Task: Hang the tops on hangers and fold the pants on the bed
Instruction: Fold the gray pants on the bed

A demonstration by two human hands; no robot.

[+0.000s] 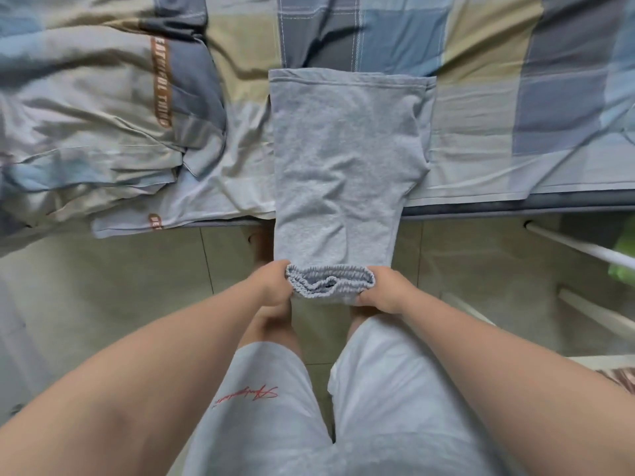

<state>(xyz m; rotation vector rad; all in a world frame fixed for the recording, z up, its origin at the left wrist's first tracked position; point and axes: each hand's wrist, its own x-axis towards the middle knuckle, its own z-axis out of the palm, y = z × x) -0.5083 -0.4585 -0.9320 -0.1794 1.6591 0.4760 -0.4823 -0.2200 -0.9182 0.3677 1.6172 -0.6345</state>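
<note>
Grey jersey pants (347, 159) halved lengthwise, legs flat on the bed (481, 97), waistband hanging past the edge and clamped at each end by curled fingers of left hand (272, 284) and right hand (385, 291); crosswise folds seemingly yet to do, with no tops or hangers visible.

both hands (275, 286) gripping pants (347, 159) waistband, bed (498, 108)

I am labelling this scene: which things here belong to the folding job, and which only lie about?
In the job: grey pants; left hand; right hand; bed.
Lying about: crumpled quilt; white rail; green object.
</note>
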